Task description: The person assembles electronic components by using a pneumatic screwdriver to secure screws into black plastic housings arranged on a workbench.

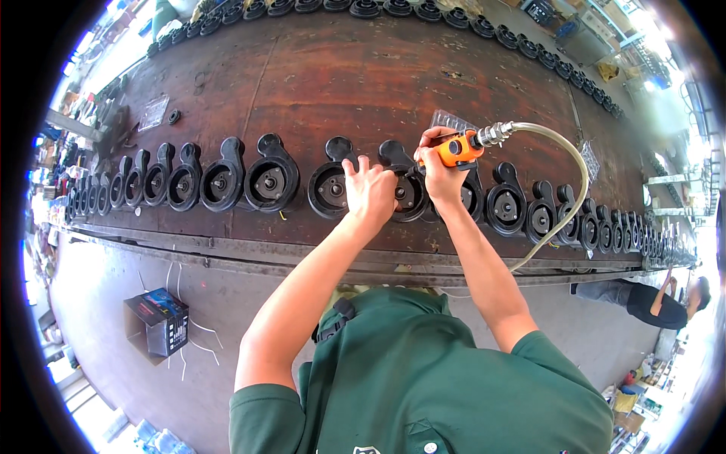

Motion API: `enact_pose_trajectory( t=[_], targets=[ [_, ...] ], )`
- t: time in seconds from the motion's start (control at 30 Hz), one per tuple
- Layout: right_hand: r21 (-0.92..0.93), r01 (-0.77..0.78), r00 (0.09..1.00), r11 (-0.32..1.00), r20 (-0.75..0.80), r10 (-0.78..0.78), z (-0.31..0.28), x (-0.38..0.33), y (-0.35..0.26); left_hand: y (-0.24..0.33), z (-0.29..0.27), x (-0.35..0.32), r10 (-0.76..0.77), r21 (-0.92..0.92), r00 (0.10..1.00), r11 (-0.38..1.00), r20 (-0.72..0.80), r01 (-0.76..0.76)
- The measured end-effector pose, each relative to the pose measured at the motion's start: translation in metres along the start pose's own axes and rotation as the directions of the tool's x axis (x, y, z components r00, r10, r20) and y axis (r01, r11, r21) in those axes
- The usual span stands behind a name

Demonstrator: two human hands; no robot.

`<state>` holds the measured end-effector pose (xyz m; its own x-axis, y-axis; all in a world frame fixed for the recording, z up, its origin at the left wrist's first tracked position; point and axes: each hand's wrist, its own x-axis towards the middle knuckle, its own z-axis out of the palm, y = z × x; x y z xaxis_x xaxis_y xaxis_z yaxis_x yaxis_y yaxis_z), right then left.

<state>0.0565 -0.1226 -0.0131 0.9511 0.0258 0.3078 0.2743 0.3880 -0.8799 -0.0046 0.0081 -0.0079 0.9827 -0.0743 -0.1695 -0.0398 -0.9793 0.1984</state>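
Observation:
My right hand (439, 168) grips an orange air tool (461, 149) with a metal fitting and a clear hose (571, 189) that loops to the right and down. The tool points down onto a black round housing (411, 189) in a long row of the same parts. My left hand (368, 189) rests flat, fingers apart, on that housing and the neighbouring black housing (327, 189), holding them down. The row runs across a rusty brown workbench (363, 83).
A second row of black parts (454, 17) lines the bench's far edge. A steel rail (227, 250) fronts the bench. A black cardboard box (157, 324) sits on the floor at lower left. Another person (658, 303) crouches at the right.

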Motion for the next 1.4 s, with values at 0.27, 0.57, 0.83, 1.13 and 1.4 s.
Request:
enact_pose_trajectory(
  t=[0.27, 0.57, 0.83, 1.13, 1.4],
  targets=[
    [0.012, -0.018, 1.000, 1.000, 0.023, 0.018, -0.001, -0.001, 0.004, 0.001, 0.000, 0.001, -0.005, -0.008, 1.000, 1.000, 0.008, 0.005],
    [-0.020, 0.008, 1.000, 1.000, 0.027, -0.008, -0.004, 0.001, 0.005, 0.001, -0.002, 0.000, -0.005, -0.007, 1.000, 1.000, 0.007, 0.005],
    [-0.014, -0.017, 0.999, 1.000, 0.039, 0.018, -0.003, 0.002, 0.006, 0.000, 0.002, 0.000, -0.006, 0.000, 1.000, 1.000, -0.018, 0.006],
    [-0.183, 0.075, 0.972, 0.980, 0.232, -0.031, 0.006, 0.004, 0.013, -0.003, 0.008, 0.000, 0.025, -0.011, 0.992, 1.000, -0.122, -0.026],
    [-0.131, 0.036, 0.981, 0.991, 0.192, -0.010, 0.006, 0.005, 0.019, 0.000, 0.014, -0.001, 0.021, -0.002, 0.989, 1.000, -0.145, -0.021]
  ],
)
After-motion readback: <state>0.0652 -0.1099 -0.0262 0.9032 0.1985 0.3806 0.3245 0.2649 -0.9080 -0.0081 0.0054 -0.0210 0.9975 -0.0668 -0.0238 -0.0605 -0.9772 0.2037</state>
